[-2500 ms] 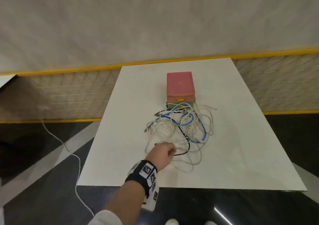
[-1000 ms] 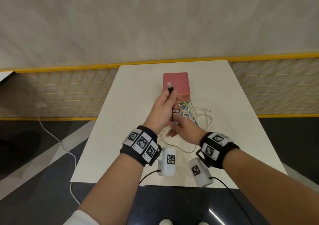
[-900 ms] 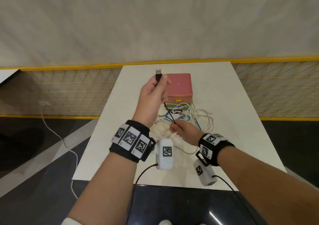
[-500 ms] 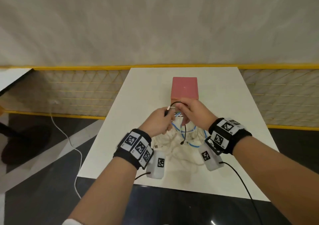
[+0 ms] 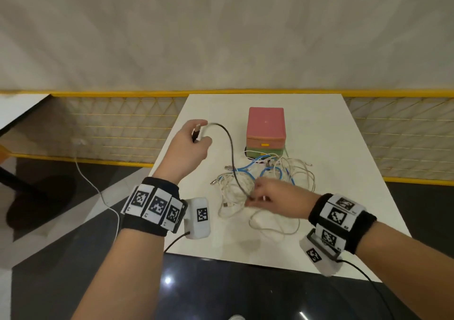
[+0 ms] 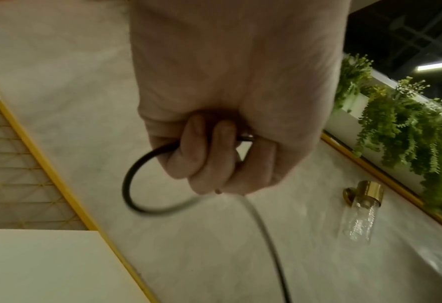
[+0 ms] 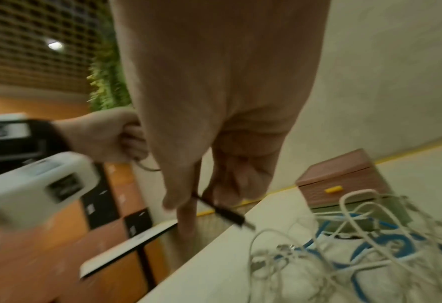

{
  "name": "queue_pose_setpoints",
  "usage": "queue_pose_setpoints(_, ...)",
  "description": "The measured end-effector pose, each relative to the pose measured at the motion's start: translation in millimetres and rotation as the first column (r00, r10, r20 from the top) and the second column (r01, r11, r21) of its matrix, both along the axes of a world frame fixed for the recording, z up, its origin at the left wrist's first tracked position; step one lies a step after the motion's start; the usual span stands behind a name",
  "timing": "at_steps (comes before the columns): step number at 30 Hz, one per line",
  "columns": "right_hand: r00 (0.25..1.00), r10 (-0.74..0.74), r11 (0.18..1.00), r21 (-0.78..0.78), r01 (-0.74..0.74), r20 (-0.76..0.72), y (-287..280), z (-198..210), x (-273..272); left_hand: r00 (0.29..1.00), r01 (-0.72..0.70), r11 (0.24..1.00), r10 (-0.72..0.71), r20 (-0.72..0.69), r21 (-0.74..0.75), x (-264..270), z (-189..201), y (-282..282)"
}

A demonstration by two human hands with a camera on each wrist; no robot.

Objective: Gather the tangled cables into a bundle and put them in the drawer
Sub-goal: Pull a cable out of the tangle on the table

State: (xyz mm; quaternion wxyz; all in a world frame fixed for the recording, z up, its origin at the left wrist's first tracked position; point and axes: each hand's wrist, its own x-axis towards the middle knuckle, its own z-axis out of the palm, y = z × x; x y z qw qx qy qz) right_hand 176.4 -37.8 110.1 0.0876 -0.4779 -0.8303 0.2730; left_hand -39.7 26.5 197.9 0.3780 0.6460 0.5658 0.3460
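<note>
The left hand (image 5: pixel 188 145) is curling its fingers round one plug end of the black cable (image 5: pixel 229 147), raised above the table's left side. The right hand (image 5: pixel 275 198) is pinching the cable's other plug end between thumb and fingertips, low over the near part of the tangled cables (image 5: pixel 264 184). That heap of white and blue leads is lying on the table (image 5: pixel 344 172), touching the front of the small drawer box (image 5: pixel 266 130), whose drawers are looking closed.

Risk, judged: the black cable is arching over the heap; if it is catching a loop, pulling would be dragging the tangle or tightening knots. One lead separated is also not yet forming a bundle.

Versus half a second ago: the hands, then close together before the box, are now spreading apart, stretching the cable out.
</note>
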Motion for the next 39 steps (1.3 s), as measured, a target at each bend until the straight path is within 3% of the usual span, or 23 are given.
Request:
queue_pose_setpoints(3,0.935,0.326,0.904,-0.335,-0.265,0.141,-27.4,-6.1,-25.1,0.998,0.062,0.998,-0.063,0.022,0.017,-7.6,-5.1,-10.3)
queue_pose_setpoints(5,0.865,0.44,0.805,-0.533,-0.261,0.24,-36.3,-16.2,-34.1,0.996,0.081,0.995,-0.083,0.043,0.054,-9.1,-8.0,-14.2)
queue_pose_setpoints(7,0.82,0.455,0.77,-0.617,-0.164,0.349,-31.2,-21.2,-32.8,0.988,0.126,0.992,-0.128,0.09,0.031,-9.0,-11.9,-16.7)
queue_pose_setpoints(9,0.824,0.361,0.821,-0.568,-0.058,0.436,-15.5,-22.6,-26.4,0.973,0.177,0.984,-0.173,0.152,-0.015,-7.4,-17.7,-19.5)
queue_pose_setpoints(12,0.878,0.084,0.96,-0.275,0.056,0.472,18.0,-32.9,-14.1,0.969,0.216,0.975,-0.209,0.13,-0.047,-4.3,-28.3,-25.1)
queue_pose_setpoints(15,0.917,-0.18,0.968,-0.101,0.229,0.356,51.3,-51.9,-9.0,0.969,0.216,0.974,-0.205,0.135,-0.072,-2.2,-40.9,-28.9)
queue_pose_setpoints(17,0.92,-0.252,0.958,-0.055,0.281,0.302,67.3,-63.5,-13.6,0.969,0.201,0.974,-0.182,0.169,-0.105,-2.0,-48.9,-29.6)
queue_pose_setpoints(22,0.955,-0.244,0.959,-0.103,0.263,0.171,89.3,-90.2,-37.3,0.982,0.114,0.984,-0.09,0.169,-0.14,-5.0,-66.5,-24.9)
queue_pose_setpoints(27,0.953,-0.237,0.951,-0.156,0.267,0.19,95.9,-113.1,-51.1,0.981,0.047,0.992,-0.024,0.191,-0.114,-10.8,-73.2,-16.2)
queue_pose_setpoints(39,0.932,-0.11,0.993,0.005,0.115,0.346,87.3,-127.2,-57.9,0.976,0.085,0.992,-0.065,0.209,-0.09,5.3,-70.3,0.8)
